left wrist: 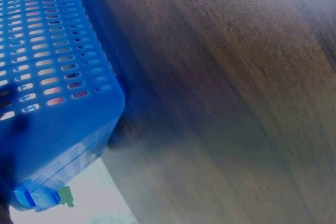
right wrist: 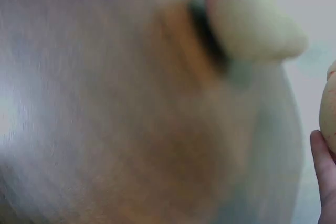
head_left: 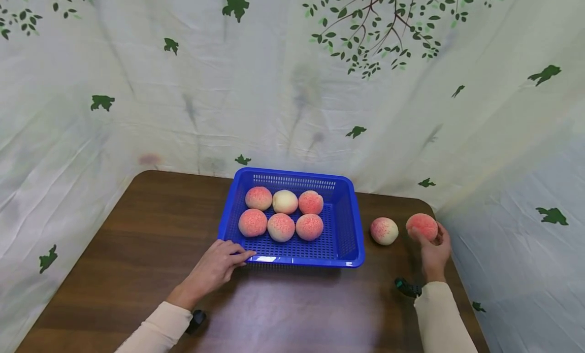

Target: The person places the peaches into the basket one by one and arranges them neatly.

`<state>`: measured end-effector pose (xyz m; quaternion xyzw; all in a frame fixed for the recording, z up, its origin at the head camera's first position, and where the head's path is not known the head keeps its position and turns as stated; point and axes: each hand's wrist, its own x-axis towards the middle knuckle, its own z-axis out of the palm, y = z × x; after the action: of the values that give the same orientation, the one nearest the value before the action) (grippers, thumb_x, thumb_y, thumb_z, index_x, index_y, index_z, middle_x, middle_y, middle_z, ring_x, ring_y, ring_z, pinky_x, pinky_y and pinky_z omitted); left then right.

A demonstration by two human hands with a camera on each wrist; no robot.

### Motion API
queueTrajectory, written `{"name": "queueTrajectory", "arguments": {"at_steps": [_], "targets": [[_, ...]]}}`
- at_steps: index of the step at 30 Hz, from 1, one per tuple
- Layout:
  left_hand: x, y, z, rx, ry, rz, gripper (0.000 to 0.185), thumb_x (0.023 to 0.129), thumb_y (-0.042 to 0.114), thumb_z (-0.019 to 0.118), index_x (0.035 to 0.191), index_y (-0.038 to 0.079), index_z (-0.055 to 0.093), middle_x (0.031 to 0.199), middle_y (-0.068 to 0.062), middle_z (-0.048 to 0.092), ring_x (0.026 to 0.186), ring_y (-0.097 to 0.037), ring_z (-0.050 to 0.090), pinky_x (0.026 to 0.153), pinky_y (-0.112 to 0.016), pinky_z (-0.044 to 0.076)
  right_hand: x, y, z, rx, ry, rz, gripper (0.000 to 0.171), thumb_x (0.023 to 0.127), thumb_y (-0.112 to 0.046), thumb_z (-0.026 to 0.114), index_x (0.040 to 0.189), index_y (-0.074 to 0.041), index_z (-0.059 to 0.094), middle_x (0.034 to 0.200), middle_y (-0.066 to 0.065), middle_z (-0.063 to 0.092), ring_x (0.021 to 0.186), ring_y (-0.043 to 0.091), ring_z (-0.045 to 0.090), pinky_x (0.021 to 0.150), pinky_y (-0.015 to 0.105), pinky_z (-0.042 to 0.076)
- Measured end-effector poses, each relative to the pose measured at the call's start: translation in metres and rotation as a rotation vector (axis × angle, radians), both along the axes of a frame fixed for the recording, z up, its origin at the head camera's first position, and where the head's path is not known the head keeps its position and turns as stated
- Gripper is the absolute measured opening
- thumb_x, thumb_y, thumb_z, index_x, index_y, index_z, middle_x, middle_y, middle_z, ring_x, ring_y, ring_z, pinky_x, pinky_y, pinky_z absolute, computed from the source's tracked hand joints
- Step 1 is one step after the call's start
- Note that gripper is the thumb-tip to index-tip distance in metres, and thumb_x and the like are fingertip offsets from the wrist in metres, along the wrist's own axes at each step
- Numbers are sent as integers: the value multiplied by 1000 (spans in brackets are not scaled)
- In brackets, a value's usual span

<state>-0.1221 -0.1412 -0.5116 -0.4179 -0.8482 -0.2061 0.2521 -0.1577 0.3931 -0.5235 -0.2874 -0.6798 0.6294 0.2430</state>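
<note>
Stock count: six peaches point(head_left: 281, 214) sit in the blue basket point(head_left: 348, 231), one loose peach point(head_left: 384, 230) lies on the table point(head_left: 137, 241) just left of your right hand point(head_left: 434, 251), between it and the basket, and a held peach point(head_left: 422, 226) is in that hand, so by this tally two of eight remain outside. Your right hand curls its fingers round the held peach at the table's far right. Your left hand point(head_left: 219, 264), fingers straight, rests against the basket's near left corner.
</note>
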Motion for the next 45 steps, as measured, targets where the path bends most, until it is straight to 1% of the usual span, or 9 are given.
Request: {"name": "queueTrajectory", "arguments": {"at_steps": [9,13,15,17,21,24,29,39,45], "targets": [[0,1,1,1,9,4,27,76,10,72,102,12,77,86,2,66,74,-17,56,69,-34,40,0,-28,45,-170,2,124,65,78,-15,80,135,-20,48,115,-5,50,99,9,49,68,18,46],[2,2,0,-3,17,24,33,101,25,46,103,14,77,87,0,63,77,-18,54,70,-36,41,1,-47,60,-178,-2,221,62,80,-13,78,134,-22,47,117,-4,49,102,10,51,71,17,48],[3,2,-1,-12,17,39,52,106,30,28,103,15,77,88,-1,61,79,-19,52,71,-37,41,2,-57,66,-184,24,273,62,81,-10,77,134,-21,46,119,-2,49,105,11,53,74,17,50],[4,2,-1,-22,13,50,52,106,29,26,104,16,77,88,-1,59,81,-20,51,72,-38,41,3,-66,71,-183,54,329,62,82,-8,76,135,-19,45,121,0,49,107,12,55,77,19,52],[5,1,0,-26,2,55,28,92,8,53,107,16,76,87,-2,58,79,-19,50,73,-38,41,1,-87,78,-166,87,428,64,82,-6,75,137,-15,44,123,2,51,108,15,58,81,22,52],[6,0,2,-28,-1,62,36,78,-1,65,108,16,76,86,-1,58,76,-18,49,72,-37,40,0,-103,81,-111,79,477,63,82,-7,76,136,-15,45,121,2,54,106,13,59,80,22,52],[7,2,5,-46,-4,76,40,76,-4,63,108,16,75,85,2,58,75,-18,48,73,-37,41,-4,-125,82,-56,72,574,60,83,-8,75,135,-15,46,120,2,55,101,12,61,76,20,51],[8,1,12,-94,-87,26,63,66,-21,59,118,12,70,92,-2,57,80,-19,47,73,-35,40,-11,-168,75,-74,118,726,64,82,-3,74,137,-13,44,130,11,51,110,20,61,91,31,49],[9,-3,7,-102,-46,44,66,65,-21,60,119,16,70,92,-2,58,80,-20,48,74,-36,41,-10,-200,72,-17,65,790,61,82,-10,77,136,-14,48,135,12,51,118,27,56,99,42,44]]}}
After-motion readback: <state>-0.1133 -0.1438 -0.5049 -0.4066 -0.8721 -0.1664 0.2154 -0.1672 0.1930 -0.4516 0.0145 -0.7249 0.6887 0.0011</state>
